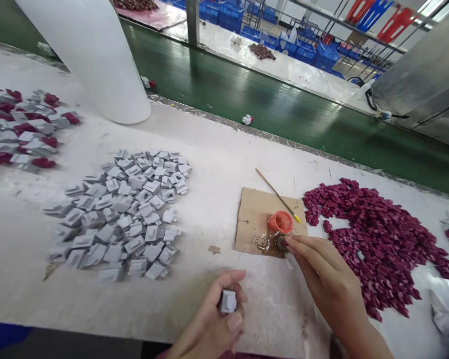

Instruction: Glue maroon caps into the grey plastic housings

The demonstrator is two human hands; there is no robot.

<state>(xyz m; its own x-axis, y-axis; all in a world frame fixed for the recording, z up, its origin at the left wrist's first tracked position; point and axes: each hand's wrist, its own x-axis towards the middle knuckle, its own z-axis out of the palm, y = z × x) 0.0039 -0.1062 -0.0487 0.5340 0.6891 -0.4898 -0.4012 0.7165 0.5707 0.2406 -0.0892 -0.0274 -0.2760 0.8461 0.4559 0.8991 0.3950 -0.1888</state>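
At the bottom centre my left hand point(224, 319) is wrapped around a small grey plastic part point(228, 301). My right hand point(322, 269) reaches onto a piece of cardboard point(252, 212), its fingertips pinched on a small dark round object point(282, 243). That object touches the wet, brown-stained patch of the cardboard, just below a small red cup point(281, 222). A thin brush point(277, 194) with a yellow end lies slantwise across the cardboard's upper edge. Many grey parts point(123, 209) are heaped on the left, and many maroon pieces point(377, 239) on the right.
A white tube point(97, 60) stands at the upper left beside a pile of joined grey and maroon parts point(26, 124). A green conveyor belt point(209, 80) crosses behind the white table point(213, 174), carrying a small grey-maroon part point(247, 119). Blue crates point(230, 15) stand farther back.
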